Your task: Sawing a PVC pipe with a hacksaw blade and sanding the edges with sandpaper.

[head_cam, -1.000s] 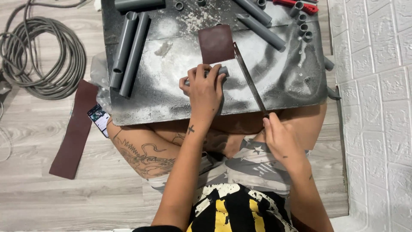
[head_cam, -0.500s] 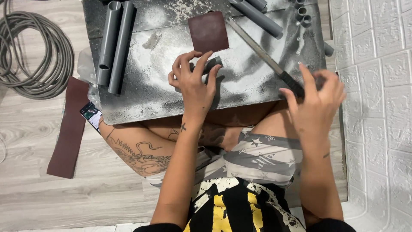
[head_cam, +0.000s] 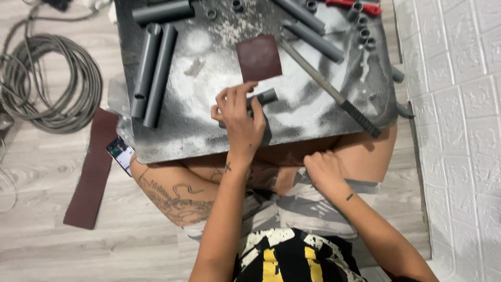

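My left hand (head_cam: pixel 240 117) presses down on a short grey pipe piece (head_cam: pixel 267 97) lying on the dusty metal board (head_cam: pixel 209 130) across my lap. My right hand (head_cam: pixel 323 169) rests below the board's near edge on my shorts, fingers curled, holding nothing that I can see. A long metal file with a black handle (head_cam: pixel 334 91) lies on the board to the right of the pipe piece, apart from both hands. A square of dark red sandpaper (head_cam: pixel 258 57) lies just beyond my left hand.
Long grey pipes (head_cam: pixel 154 73) lie at the board's left, more pipes and small pipe rings (head_cam: pixel 362 34) at the top right. A coiled cable (head_cam: pixel 49 83), a sandpaper strip (head_cam: pixel 91 169) and a phone (head_cam: pixel 121 155) lie on the wood floor at left. A white wall (head_cam: pixel 459 130) stands right.
My right hand has let go of the file and dropped to my lap. The file now lies on the board. My left hand stays on the pipe piece.
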